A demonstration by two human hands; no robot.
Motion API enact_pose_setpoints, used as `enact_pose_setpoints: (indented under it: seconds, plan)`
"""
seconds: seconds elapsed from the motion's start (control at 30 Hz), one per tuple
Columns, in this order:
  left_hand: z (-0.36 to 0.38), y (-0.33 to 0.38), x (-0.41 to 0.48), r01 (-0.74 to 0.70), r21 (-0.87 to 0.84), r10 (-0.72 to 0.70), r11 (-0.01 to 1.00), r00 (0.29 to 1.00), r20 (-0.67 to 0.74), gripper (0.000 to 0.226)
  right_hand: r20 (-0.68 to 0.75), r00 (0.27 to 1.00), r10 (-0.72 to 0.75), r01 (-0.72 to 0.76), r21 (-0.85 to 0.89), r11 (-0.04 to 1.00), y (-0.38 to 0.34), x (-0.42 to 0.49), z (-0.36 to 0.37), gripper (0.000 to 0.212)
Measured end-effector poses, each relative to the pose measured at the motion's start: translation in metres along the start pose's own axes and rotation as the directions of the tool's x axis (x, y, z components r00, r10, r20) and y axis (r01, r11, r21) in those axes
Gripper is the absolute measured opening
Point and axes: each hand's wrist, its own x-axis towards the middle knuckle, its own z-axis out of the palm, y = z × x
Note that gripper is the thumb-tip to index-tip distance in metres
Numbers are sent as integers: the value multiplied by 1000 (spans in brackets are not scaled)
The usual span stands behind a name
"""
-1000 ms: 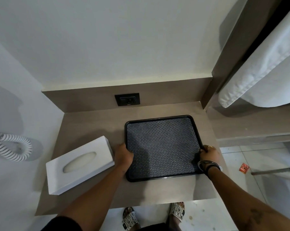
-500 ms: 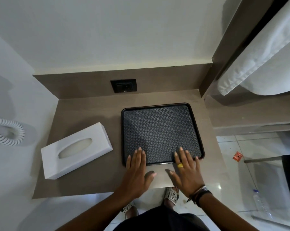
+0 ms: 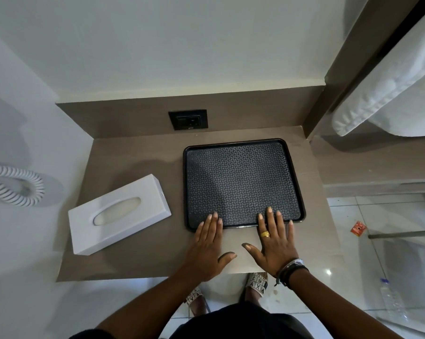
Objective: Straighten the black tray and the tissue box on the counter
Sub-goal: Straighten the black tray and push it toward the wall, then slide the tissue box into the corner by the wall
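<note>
The black tray (image 3: 240, 182) with a patterned mat lies on the brown counter (image 3: 133, 155), its sides nearly parallel to the back wall. My left hand (image 3: 207, 248) rests flat and open on the counter, fingertips over the tray's near rim. My right hand (image 3: 276, 243), wearing a gold ring and wristbands, lies flat the same way at the tray's near right part. The white tissue box (image 3: 119, 214) sits to the left of the tray, turned at an angle to the counter edge. Neither hand touches the box.
A black wall socket (image 3: 188, 119) is set in the back panel. A coiled white cord (image 3: 16, 185) hangs on the left wall. White bedding (image 3: 390, 79) overhangs at upper right. On the floor lie a plastic bottle (image 3: 391, 299) and a small orange wrapper (image 3: 358, 228).
A second ago my hands gripped the tray's left and right sides. They let go and came to its near edge, lying flat with fingers spread. The tray now sits squarer to the wall.
</note>
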Motion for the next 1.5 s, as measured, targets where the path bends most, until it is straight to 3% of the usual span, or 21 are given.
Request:
enact_pose_setpoints:
  seconds: [0.37,0.73,0.87,0.97,1.07,1.17,1.33,1.5]
  plan:
    - [-28,-24,59,-18,4,18,1000,1000,8,95,-44,999,22,-22,9,1000,1,55,-16,89]
    - [-29,-32,57,-53,-20,52,998,998,-47,89,-77,997,28,-27,18,999,-3,56,-17,91]
    - [-41,-45,50,-59,-107,42,993,987,-154,87,-126,990,-70,76,44,996,-25,41,-15,87]
    - [-59,-73,39,-53,-148,15,988,969,-248,94,-86,973,-213,216,25,976,-53,32,-9,84]
    - [-79,-119,25,64,-125,-98,990,954,-283,106,-20,945,-325,326,11,945,-86,31,-2,80]
    - [-99,-176,9,226,-118,-242,967,960,-141,136,52,942,-331,332,-18,943,-118,39,3,80]
    - [-108,-258,-20,287,47,-289,957,920,264,164,115,962,-248,255,-46,966,-146,47,13,88]
    - [-105,-273,-27,293,93,-307,952,894,327,166,131,966,-221,230,-58,972,-147,49,17,91]
